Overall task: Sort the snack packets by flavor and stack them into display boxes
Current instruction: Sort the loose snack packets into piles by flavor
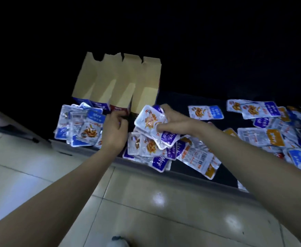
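Several open display boxes [123, 81] stand side by side at the back of a dark table, their cardboard lids raised. My right hand [174, 120] grips a purple-labelled snack packet [150, 120] just in front of the rightmost box. Below it lies a loose pile of purple packets [149, 148]. My left hand [115, 129] rests with fingers curled at the front edge of the red-fronted box [119, 108]; what it holds is hidden. A pile of light-blue packets [82, 127] lies to its left.
A big mixed heap of blue, orange, purple and red packets [274, 132] covers the table's right side. One blue packet [205, 112] lies alone behind my right wrist. The table's front edge [190, 175] runs diagonally above a tiled floor [146, 202].
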